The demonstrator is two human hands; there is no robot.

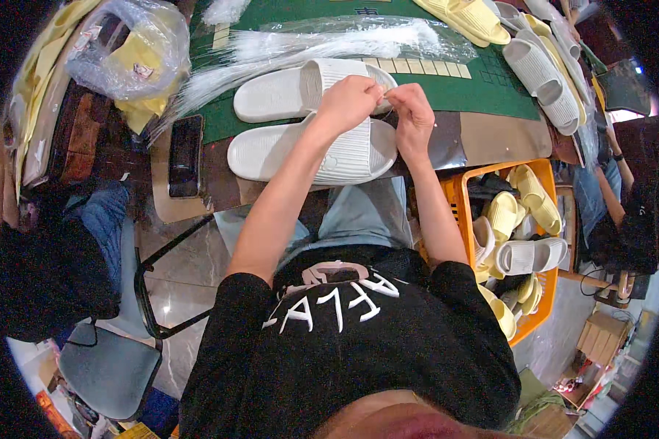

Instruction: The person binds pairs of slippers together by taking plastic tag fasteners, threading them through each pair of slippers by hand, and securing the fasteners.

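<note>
Both hands [351,102] [415,121] pinch close together over white slippers [282,94] (ribbed, rounded).

On the table [505,139] before me, the near slipper [344,157] is lying along the edge, the far slipper [289,89] just behind it on the mat [494,95]. My left hand [354,100] is hovering over the far slipper, my right hand [413,118] just to its right. Behind both slippers, strands [337,44] are stretching across. Leftward, a phone [186,157] is resting, a bag [132,84] beyond it. Rightward, below the table's edge, a crate [458,208] is holding other slippers [538,199].
</note>
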